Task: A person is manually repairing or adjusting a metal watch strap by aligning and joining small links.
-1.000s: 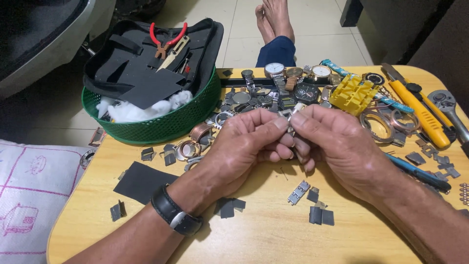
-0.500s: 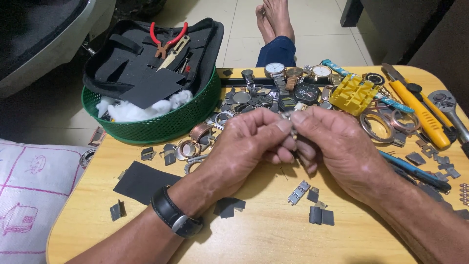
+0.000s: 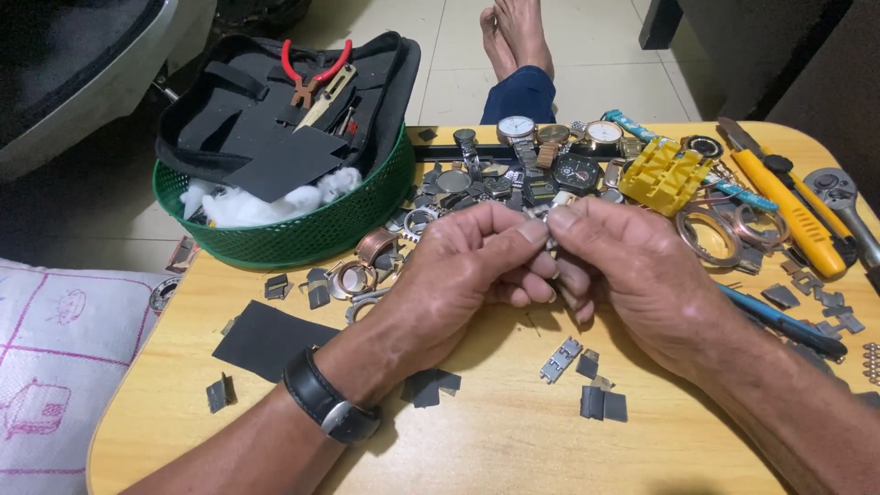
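- Landmark: green basket (image 3: pixel 275 240), at the far left of the wooden table (image 3: pixel 495 440). All places are given relative to it.
- Nearest the camera, right of and below the basket: loose dark strap pieces (image 3: pixel 600 401) and a short metal link segment (image 3: pixel 560 359) lie flat on the table, apart from both hands.
- Left forearm wears a black wristwatch (image 3: pixel 325 408), below the basket's right end.
- Left hand (image 3: pixel 458 275) and right hand (image 3: pixel 632 275) meet just right of the basket's rim. Both pinch one small metal watch part (image 3: pixel 548 218) between thumb and fingertips.
- The part sits at the junction of the two hands, mostly covered. Its long axis cannot be told. Neither hand is clearly nearer; both touch it.
- Beyond the hands, right of the basket: a heap of watch faces and cases (image 3: pixel 550 160) and a yellow plastic block (image 3: pixel 676 174).
- Far right from the basket: yellow-handled knife (image 3: pixel 788 211) and ratchet wrench (image 3: pixel 843 197).
- Inside the basket: black tool pouch (image 3: pixel 266 119) holding red-handled pliers (image 3: pixel 307 78), with white wadding (image 3: pixel 266 202) beneath.
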